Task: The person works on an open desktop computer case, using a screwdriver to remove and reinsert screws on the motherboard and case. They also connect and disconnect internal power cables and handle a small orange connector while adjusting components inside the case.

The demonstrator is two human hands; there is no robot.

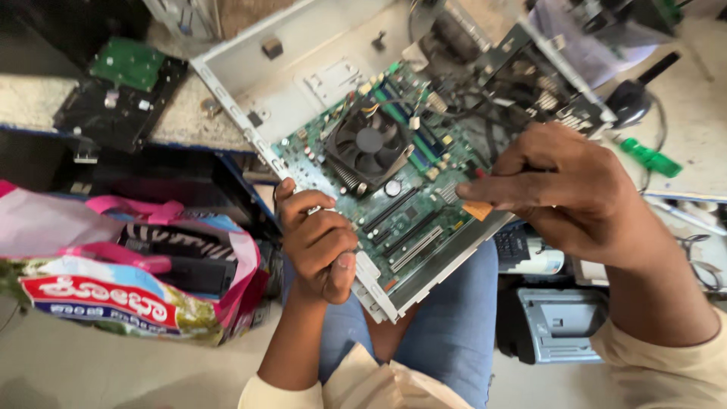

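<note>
Here the left hand (318, 246) clamps the computer case (303, 68) edge, steadying it; the right hand (560, 193) grips an orange-handled tool (477, 209) beside the motherboard (394, 189).

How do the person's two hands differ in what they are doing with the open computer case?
The left hand is a closed fist gripping the near edge of the computer case; the right hand is over the green motherboard, pinching a small orange-handled tool. The left hand sits lower, beside the board; the right reaches in from the other side. Both are bare, with cream sleeves.
</note>
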